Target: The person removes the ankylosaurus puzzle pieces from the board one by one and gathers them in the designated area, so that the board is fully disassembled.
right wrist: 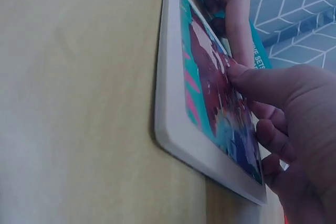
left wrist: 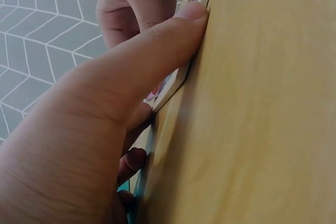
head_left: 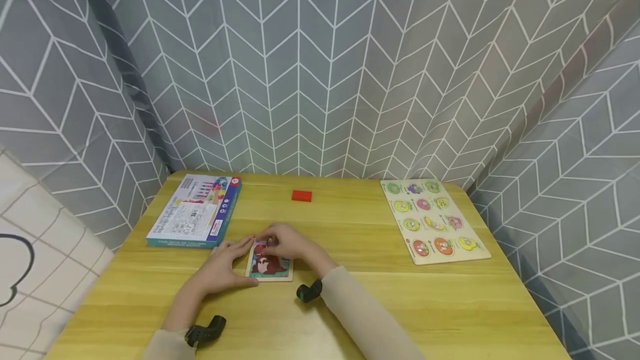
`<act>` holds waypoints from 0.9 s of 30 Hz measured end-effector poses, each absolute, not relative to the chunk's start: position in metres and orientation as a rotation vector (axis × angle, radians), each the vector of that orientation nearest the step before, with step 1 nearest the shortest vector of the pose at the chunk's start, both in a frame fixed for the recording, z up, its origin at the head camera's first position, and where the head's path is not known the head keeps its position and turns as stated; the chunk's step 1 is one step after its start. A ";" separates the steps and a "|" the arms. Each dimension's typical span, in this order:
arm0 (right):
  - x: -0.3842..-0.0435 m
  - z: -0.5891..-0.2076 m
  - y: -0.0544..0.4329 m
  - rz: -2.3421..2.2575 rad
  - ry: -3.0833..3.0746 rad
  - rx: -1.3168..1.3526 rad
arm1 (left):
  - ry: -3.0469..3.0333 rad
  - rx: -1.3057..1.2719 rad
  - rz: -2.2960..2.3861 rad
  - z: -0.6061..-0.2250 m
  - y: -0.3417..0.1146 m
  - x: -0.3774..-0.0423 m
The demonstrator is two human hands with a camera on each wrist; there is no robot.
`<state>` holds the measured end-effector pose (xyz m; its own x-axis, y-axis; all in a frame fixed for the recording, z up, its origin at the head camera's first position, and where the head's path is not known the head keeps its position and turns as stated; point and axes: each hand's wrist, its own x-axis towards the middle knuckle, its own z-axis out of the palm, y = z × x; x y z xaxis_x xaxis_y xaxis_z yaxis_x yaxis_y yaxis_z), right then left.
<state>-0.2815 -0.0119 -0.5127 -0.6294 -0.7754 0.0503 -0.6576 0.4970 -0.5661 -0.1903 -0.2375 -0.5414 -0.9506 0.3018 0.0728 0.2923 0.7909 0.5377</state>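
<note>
A small picture puzzle (head_left: 268, 267) in a pale wooden frame lies on the table, with brown, teal and pink in its picture. My left hand (head_left: 226, 268) holds it at the left side, thumb along the near edge and fingertips at the far left corner. From the right my right hand (head_left: 286, 242) reaches over the far part of the puzzle. In the right wrist view its thumb (right wrist: 244, 74) touches the picture, and the other fingers curl at the frame's far side. A pinkish sliver (left wrist: 153, 97) shows at the frame's corner in the left wrist view. The spot between the right fingertips is hidden.
A flat box (head_left: 192, 213) with teal sides lies to the left, close to my left fingers. At the back stands a small red block (head_left: 301, 196). A wooden board with fruit pictures (head_left: 435, 221) lies to the right. Patterned grey curtains (head_left: 320, 71) surround the table.
</note>
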 end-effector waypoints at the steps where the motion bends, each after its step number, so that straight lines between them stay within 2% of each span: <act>1: -0.281 -0.513 -0.012 -0.800 2.539 -1.247 | 2.952 0.488 0.887 -0.542 -0.238 -0.190; 10: -0.282 -0.516 -0.002 -0.955 2.540 -1.226 | 2.946 0.487 0.904 -0.541 -0.237 -0.189; 19: -0.281 -0.524 0.061 -1.044 2.695 -0.980 | 2.929 0.470 0.900 -0.544 -0.237 -0.185; 27: -0.280 -0.528 0.089 -0.955 2.722 -1.001 | 2.948 0.497 0.901 -0.542 -0.238 -0.189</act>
<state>-0.2797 0.0893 -0.5276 -0.7817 -0.6109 0.1259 -0.5556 0.5903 -0.5855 -0.1889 -0.2383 -0.5419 -0.9492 0.3059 0.0737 0.2948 0.7828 0.5481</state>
